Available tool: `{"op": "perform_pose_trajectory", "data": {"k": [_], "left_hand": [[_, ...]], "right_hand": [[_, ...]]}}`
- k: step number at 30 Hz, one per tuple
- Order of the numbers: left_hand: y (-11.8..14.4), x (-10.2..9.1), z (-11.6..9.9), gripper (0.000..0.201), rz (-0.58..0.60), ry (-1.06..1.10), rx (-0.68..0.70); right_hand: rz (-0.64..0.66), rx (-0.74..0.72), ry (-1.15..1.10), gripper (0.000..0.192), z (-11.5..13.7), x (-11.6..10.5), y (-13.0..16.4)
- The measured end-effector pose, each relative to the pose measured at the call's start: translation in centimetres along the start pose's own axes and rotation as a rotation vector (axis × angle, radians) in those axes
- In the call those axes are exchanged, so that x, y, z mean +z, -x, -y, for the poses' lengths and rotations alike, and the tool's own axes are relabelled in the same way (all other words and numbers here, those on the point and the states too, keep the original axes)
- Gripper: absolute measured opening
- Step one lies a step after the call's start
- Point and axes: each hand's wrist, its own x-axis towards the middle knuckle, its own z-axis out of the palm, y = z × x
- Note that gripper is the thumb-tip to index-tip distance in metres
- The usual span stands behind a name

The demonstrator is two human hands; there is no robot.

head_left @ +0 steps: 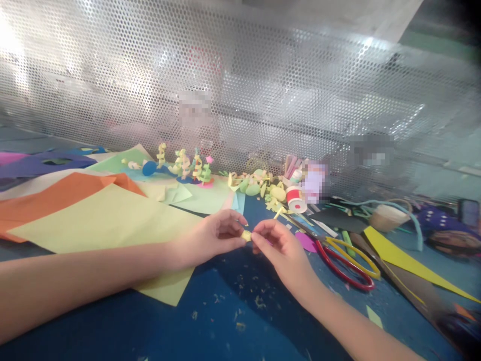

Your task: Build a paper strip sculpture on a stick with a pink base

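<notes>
Between the fingertips of both hands is a small pale yellow paper piece [246, 235], seemingly a rolled or curled strip. My left hand [216, 236] pinches it from the left, thumb below and fingers curled above. From the right, my right hand [280, 250] closes its thumb and forefinger on the same piece. A large pale yellow paper sheet [112, 220] lies under my left forearm. Just right of my right hand rest scissors [349, 265] with one red and one yellow handle, beside a magenta paper disc [306, 241].
Small spiral paper figures [184, 165] stand at the back, near a heap of yellow-green cut paper [257, 185] and a red-and-white tape roll [296, 199]. Orange paper [71, 193] lies left. A perforated metal screen [240, 100] bounds the back. Paper scraps dot the blue table [218, 321].
</notes>
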Motion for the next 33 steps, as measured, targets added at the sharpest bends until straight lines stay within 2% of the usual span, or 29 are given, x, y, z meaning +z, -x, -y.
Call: {"op": "perform_pose_trajectory", "data": {"k": [4,27,33], "left_hand": [[0.00,0.04,-0.24,0.020,0.015,-0.029,-0.014],[0.21,0.14,-0.56,0.022,-0.002,-0.026,-0.010],[0.23,0.06,-0.28,0.024,-0.013,-0.076,0.029]], "right_hand": [[0.027,0.014,-0.018,0.014,0.01,0.00,-0.08],[0.060,0.058,-0.042,0.021,0.00,-0.03,0.01],[0.069,0.055,-0.037,0.022,0.06,0.08,-0.05]]}}
